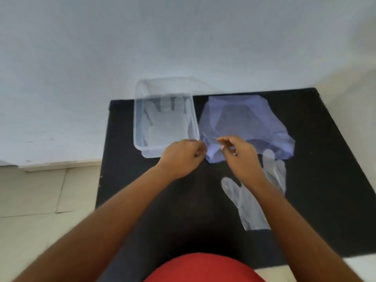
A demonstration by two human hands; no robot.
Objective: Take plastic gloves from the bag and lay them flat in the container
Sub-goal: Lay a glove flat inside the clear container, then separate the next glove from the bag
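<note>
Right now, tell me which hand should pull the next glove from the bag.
Right, probably: the right hand sits over the bag mouth, while the left hand pinches its edge.

A black tabletop spreads under my hands, carrying everything here. Just beyond my left hand sits a clear plastic container, and beyond my right hand lies a crumpled bluish plastic bag, touching the container's side. Two clear plastic gloves lie flat on the black surface: one beside my right forearm, the other just right of that hand.
</note>
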